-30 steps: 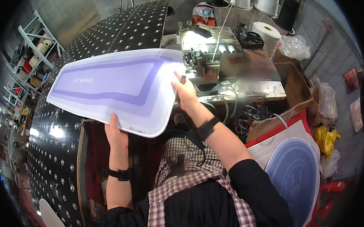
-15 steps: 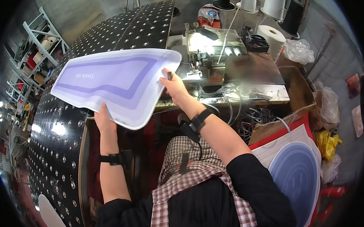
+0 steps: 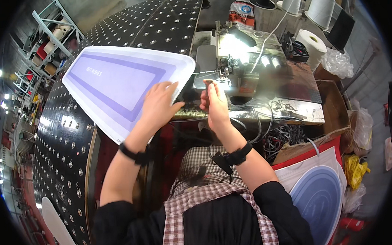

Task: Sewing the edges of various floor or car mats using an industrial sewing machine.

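Note:
A purple and lavender mat with a pale border lies on the black studded table, its near corner jutting past the table edge. Over its right part is my left hand, fingers spread and slightly blurred, holding nothing. My right hand is closed around a small dark tool, mostly hidden by the fingers, in front of the sewing machine. A pale thread stretches from the mat's right corner to the lit needle area of the machine.
The black studded table spreads to the left and far side. Thread cones stand at the back right. A cardboard box sits beside the machine, with a blue oval mat below it. Cables hang at the machine's front edge.
The mat, held up by both hands before, now rests on the table. My left hand has moved right, over the mat; my right hand has left it and moved toward the machine.

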A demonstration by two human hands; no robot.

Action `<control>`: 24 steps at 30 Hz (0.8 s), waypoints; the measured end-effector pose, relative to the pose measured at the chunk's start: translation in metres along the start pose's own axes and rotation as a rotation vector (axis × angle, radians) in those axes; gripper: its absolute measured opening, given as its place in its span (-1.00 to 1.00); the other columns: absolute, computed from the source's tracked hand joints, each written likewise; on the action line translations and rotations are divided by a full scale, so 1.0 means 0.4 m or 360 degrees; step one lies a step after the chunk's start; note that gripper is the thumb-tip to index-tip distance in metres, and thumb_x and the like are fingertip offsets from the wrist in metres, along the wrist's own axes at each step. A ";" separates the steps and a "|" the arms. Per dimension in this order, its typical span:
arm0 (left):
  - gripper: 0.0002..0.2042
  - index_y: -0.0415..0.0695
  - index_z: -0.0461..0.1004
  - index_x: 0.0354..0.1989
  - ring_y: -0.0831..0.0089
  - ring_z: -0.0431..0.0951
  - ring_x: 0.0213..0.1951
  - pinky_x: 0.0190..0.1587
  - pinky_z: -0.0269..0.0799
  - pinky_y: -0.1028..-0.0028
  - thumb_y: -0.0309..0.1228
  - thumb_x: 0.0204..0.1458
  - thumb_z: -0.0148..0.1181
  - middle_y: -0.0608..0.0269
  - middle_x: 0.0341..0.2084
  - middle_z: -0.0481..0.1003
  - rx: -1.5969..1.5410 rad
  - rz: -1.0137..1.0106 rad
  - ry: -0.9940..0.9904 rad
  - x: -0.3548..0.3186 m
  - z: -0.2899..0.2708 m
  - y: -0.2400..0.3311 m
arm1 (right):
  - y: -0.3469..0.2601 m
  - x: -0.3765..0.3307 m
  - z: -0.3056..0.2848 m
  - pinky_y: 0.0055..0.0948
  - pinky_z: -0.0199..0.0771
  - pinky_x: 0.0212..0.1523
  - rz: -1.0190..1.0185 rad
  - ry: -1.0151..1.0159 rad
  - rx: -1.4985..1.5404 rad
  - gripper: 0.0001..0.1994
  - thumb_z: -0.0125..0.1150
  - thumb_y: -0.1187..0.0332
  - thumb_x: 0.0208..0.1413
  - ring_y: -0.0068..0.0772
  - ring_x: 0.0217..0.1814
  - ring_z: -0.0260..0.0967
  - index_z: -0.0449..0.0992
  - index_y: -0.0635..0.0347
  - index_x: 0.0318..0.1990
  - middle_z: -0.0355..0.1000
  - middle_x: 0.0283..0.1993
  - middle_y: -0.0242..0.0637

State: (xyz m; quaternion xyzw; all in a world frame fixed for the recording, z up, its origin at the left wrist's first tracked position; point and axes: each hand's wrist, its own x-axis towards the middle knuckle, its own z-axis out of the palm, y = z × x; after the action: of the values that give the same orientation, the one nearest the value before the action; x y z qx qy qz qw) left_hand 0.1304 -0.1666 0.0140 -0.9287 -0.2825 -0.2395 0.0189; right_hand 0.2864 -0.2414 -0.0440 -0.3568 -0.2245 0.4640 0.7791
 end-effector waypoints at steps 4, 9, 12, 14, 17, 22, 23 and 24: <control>-0.69 -0.23 0.45 -0.23 0.12 0.42 -0.20 -0.19 0.37 0.22 -0.39 -0.20 0.19 0.04 -0.36 0.43 0.0229 -0.0058 -0.0158 0.162 0.060 0.006 | 0.004 0.049 0.012 -0.62 0.08 -0.57 0.0413 -0.0074 0.0364 -0.58 -0.25 -0.01 0.23 -0.64 -0.59 0.07 0.37 0.17 -0.26 0.21 -0.58 -0.48; -0.75 -0.21 0.47 -0.27 0.10 0.44 -0.38 -0.29 0.39 0.24 -0.54 -0.19 0.02 0.05 -0.49 0.42 0.0047 -0.0159 -0.0169 0.216 0.069 -0.006 | 0.011 0.121 0.029 -0.56 -0.01 -0.59 0.0841 0.0037 0.0696 -0.48 -0.30 -0.19 0.14 -0.54 -0.63 -0.01 0.31 0.10 -0.44 0.15 -0.64 -0.46; -0.70 -0.19 0.47 -0.21 0.12 0.44 -0.37 -0.31 0.38 0.24 -0.56 -0.18 -0.02 0.06 -0.48 0.42 -0.0192 -0.0139 -0.0001 0.204 0.057 0.019 | 0.013 0.151 0.048 -0.56 -0.01 -0.64 0.0876 0.0051 0.0795 -0.49 -0.27 -0.19 0.13 -0.54 -0.69 -0.01 0.29 0.06 -0.54 0.13 -0.71 -0.47; -0.68 -0.19 0.47 -0.17 0.16 0.46 -0.39 -0.34 0.38 0.27 -0.57 -0.16 -0.03 0.08 -0.47 0.42 -0.0245 -0.0186 -0.0003 0.197 0.055 0.042 | 0.015 0.163 0.056 -0.57 0.00 -0.68 0.0886 0.0128 0.0832 -0.52 -0.26 -0.13 0.14 -0.56 -0.73 0.00 0.28 0.03 -0.59 0.13 -0.74 -0.50; -0.67 -0.19 0.46 -0.13 0.25 0.48 -0.43 -0.38 0.39 0.33 -0.60 -0.12 -0.04 0.12 -0.46 0.41 -0.0410 -0.0253 0.0026 0.191 0.053 0.067 | 0.017 0.172 0.059 -0.59 -0.02 -0.70 0.0864 0.0141 0.0877 -0.56 -0.27 -0.08 0.15 -0.58 -0.74 -0.01 0.27 0.01 -0.60 0.12 -0.74 -0.52; -0.69 -0.18 0.46 -0.11 0.42 0.50 -0.49 -0.45 0.42 0.47 -0.64 -0.05 -0.06 0.17 -0.45 0.40 -0.0570 -0.0303 0.0049 0.190 0.052 0.084 | 0.025 0.179 0.059 -0.61 -0.02 -0.71 0.0817 0.0103 0.0967 -0.61 -0.28 0.02 0.16 -0.60 -0.76 -0.03 0.26 0.00 -0.60 0.12 -0.74 -0.53; -0.69 -0.17 0.46 -0.11 0.44 0.50 -0.48 -0.46 0.44 0.50 -0.64 -0.04 -0.06 0.19 -0.45 0.40 -0.0653 -0.0382 0.0010 0.189 0.052 0.086 | 0.027 0.181 0.060 -0.61 -0.02 -0.71 0.0800 0.0075 0.0952 -0.62 -0.29 0.03 0.16 -0.60 -0.76 -0.03 0.26 0.00 -0.59 0.12 -0.74 -0.53; -0.69 -0.16 0.46 -0.11 0.47 0.51 -0.47 -0.46 0.45 0.53 -0.64 -0.03 -0.06 0.20 -0.44 0.40 -0.0743 -0.0438 -0.0023 0.187 0.052 0.087 | 0.029 0.181 0.061 -0.61 -0.02 -0.71 0.0778 0.0081 0.0936 -0.62 -0.29 0.04 0.16 -0.60 -0.75 -0.03 0.26 0.00 -0.59 0.13 -0.73 -0.53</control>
State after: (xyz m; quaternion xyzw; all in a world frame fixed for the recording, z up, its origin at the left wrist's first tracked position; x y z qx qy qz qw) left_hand 0.2124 -0.1538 0.0334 -0.8625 -0.3434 -0.2918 -0.2305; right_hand 0.2975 -0.1653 -0.0358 -0.1727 0.0293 0.6717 0.7198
